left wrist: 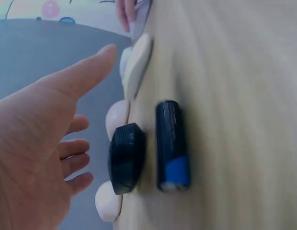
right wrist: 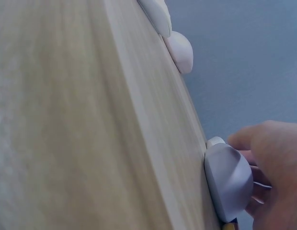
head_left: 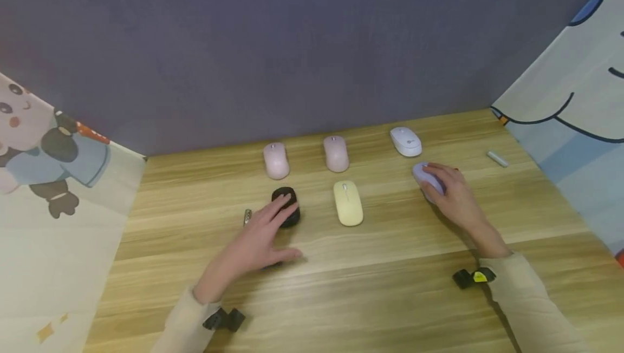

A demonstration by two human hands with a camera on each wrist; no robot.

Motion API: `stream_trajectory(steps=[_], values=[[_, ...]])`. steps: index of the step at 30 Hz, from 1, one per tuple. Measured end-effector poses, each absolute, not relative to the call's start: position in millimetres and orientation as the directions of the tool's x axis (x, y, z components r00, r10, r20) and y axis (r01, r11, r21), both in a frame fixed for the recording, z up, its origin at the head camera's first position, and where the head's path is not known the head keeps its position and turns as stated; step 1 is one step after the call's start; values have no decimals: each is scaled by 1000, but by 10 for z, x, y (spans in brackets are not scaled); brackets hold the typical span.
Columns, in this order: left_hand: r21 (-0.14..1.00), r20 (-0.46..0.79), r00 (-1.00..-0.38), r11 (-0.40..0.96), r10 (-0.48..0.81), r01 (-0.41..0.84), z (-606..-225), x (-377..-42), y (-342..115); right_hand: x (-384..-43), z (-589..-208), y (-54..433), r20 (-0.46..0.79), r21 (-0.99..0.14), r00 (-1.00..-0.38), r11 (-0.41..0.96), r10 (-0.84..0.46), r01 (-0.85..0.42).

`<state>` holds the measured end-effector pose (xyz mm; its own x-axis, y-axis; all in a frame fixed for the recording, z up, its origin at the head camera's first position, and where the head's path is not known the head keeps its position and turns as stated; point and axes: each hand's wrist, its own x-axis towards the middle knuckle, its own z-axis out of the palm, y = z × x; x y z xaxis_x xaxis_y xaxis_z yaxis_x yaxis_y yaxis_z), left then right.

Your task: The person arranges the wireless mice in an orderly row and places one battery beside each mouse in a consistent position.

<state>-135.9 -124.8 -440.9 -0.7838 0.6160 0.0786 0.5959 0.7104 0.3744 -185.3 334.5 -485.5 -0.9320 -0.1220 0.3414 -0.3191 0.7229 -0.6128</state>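
Note:
My left hand (head_left: 253, 242) hovers with spread fingers over a black mouse (head_left: 291, 217); the head view does not show whether the fingertips touch it. In the left wrist view the thumb stands apart from the fingers, with nothing between them. A dark cylindrical battery (left wrist: 171, 143) with a blue end lies beside the black mouse, mostly hidden under the hand in the head view. My right hand (head_left: 460, 204) holds a lavender mouse (right wrist: 228, 182) on the table, thumb on one side and fingers on the other. A small yellow-and-dark object (right wrist: 230, 225) shows beyond this mouse.
Two pink mice (head_left: 276, 161) and a white mouse (head_left: 407, 142) stand along the back of the wooden table (head_left: 341, 299). Between the hands lies a yellow mouse (head_left: 348, 204). A small grey cylinder (head_left: 498, 158) lies at the far right. A dark panel (head_left: 292, 55) rises behind.

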Motion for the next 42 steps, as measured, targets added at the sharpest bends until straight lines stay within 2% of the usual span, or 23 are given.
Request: stream_trajectory(steps=[6, 12, 18, 22, 42], values=[[363, 49, -800, 735, 598, 573, -4535, -1053, -1426, -1863, -4853, 3336, 324, -614, -937, 725, -129, -312], [377, 42, -803, 735, 594, 564, -4636, -910, -1558, -1870, -4859, 3347, 333, -619, -934, 717, -131, -321], [456, 26, -814, 718, 581, 527, -4674, -892, -1582, -1872, -4850, 3340, 325, -610, -936, 727, -134, -316], [467, 14, -825, 725, 566, 506, -4676, -900, -1585, -1869, -4844, 3335, 318, -609, -939, 730, -133, -310], [420, 106, -811, 714, 575, 561, -4700, -950, -1498, -1863, -4852, 3344, 325, -618, -937, 722, -126, -312]])
